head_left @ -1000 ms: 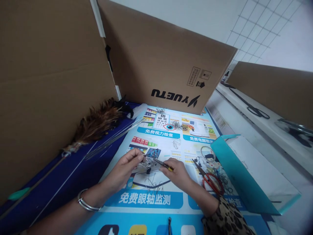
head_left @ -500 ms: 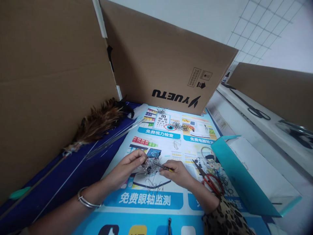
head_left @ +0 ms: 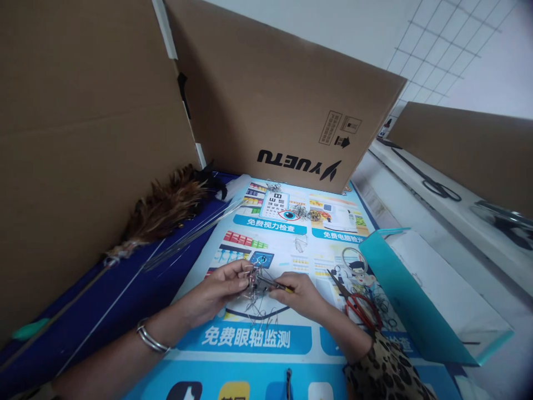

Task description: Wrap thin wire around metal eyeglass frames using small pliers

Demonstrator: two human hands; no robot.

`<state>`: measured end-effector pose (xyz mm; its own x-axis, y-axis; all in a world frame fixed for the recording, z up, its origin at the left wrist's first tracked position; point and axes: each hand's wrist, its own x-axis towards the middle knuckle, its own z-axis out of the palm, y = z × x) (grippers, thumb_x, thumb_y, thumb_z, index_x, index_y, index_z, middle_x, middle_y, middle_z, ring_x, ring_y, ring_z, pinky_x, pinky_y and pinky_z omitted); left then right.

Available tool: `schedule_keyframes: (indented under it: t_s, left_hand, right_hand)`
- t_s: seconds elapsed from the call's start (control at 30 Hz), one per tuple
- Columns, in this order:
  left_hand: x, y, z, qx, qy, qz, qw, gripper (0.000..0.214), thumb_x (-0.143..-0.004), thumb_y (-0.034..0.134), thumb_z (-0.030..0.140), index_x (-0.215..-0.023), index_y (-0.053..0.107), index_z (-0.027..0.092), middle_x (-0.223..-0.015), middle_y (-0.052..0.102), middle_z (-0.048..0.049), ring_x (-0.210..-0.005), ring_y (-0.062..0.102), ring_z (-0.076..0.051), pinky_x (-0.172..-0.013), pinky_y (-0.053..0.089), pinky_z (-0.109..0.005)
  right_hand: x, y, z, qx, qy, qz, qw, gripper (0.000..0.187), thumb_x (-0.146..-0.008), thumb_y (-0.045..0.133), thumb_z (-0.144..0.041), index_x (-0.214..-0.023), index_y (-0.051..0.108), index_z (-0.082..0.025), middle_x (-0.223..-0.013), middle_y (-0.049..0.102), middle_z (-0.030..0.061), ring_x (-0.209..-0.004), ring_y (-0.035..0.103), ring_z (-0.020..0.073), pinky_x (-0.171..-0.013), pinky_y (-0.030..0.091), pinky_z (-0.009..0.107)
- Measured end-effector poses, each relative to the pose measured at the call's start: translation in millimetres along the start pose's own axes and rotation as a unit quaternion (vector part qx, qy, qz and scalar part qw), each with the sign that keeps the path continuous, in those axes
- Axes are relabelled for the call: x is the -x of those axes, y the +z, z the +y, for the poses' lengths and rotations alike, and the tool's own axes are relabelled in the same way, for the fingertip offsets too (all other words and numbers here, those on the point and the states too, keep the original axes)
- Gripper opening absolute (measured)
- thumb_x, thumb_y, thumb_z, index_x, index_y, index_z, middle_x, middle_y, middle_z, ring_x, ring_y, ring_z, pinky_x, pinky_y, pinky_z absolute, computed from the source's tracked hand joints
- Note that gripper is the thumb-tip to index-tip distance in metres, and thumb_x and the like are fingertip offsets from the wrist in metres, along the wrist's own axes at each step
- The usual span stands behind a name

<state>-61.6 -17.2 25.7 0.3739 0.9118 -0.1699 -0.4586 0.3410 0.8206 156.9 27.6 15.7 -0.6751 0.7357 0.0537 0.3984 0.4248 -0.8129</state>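
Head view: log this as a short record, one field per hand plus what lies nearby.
left hand: pinches wire piece
right hand: holds thin tool, tip at the wire piece
surface: printed poster
right of hands: red scissors, teal folder
left of hands: feather duster
behind: cardboard box

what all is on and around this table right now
poster: one, blue print, lying flat in middle
cardboard sheets: three, brown, left, back, far right
feather duster: one, brown, left of poster
folder: one, teal, right of poster
scissors: one, red-handled, beside folder
wire piece: one, silver, over poster
thin tool: one, yellow-handled, touching wire piece
left hand: one, bare, silver bangle, pinching wire piece
right hand: one, leopard sleeve, gripping thin tool
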Motion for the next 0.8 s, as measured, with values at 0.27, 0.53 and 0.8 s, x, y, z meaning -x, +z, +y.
schedule_keyframes:
  t_s: [0.27, 0.53, 0.8]
  left_hand:
    - [-1, -11.9, -2, 0.026, 0.012, 0.003, 1.0, 0.011, -0.074, 0.065, 0.017, -0.078, 0.056, 0.014, -0.069, 0.055, -0.0006, -0.06, 0.049, -0.01, -0.056, 0.037, -0.02]
    - [-3, -22.1, -6, 0.017, 0.024, 0.009, 1.0, 0.014, -0.073, 0.067, 0.019, -0.082, 0.057, 0.014, -0.075, 0.058, -0.0022, -0.068, 0.054, -0.013, -0.063, 0.04, -0.023]
    - [-1, -21.2, -10, 0.011, 0.008, 0.003, 1.0, 0.019, -0.072, 0.069, 0.02, -0.088, 0.06, 0.015, -0.081, 0.059, -0.0028, -0.076, 0.055, -0.014, -0.07, 0.041, -0.023]
  right_hand:
    - [0, -2, 2, -0.027, 0.005, -0.004, 1.0, 0.026, -0.081, 0.055, -0.039, -0.084, 0.067, -0.016, -0.072, 0.057, -0.0003, -0.066, 0.053, 0.0113, -0.058, 0.035, 0.019]
    - [0, -4, -1, -0.015, -0.002, 0.011, 1.0, 0.026, -0.082, 0.054, -0.04, -0.084, 0.066, -0.017, -0.072, 0.057, 0.0001, -0.066, 0.052, 0.0113, -0.059, 0.035, 0.02]
    - [1, 2, -6, 0.025, -0.02, 0.03, 0.999, 0.023, -0.081, 0.057, -0.037, -0.085, 0.065, -0.016, -0.075, 0.056, 0.0022, -0.073, 0.053, 0.0135, -0.063, 0.037, 0.022]
